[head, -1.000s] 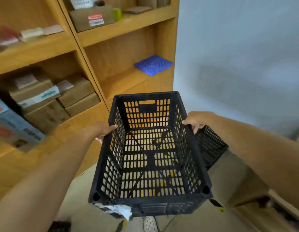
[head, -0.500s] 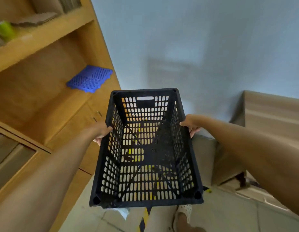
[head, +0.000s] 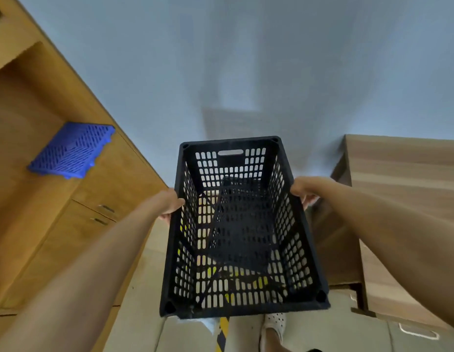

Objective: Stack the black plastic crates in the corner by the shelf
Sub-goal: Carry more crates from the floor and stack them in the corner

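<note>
A person carries a black crate (head: 243, 229) in mid-air, left hand (head: 170, 203) and right hand (head: 303, 190) grasping its long sides, fingers curled under the rims. A blue mat (head: 72, 151) lies on the shelf (head: 22, 118) beyond the left fingers.

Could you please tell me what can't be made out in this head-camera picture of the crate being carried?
- Fingers of the left hand and right hand: head view, hidden behind the black crate walls.
- Floor and dark shape under the crate: only glimpsed through its perforations.
- Shoe: partly cut off below the crate.
- Wooden shelf: blurred, cropped at the left edge.
</note>
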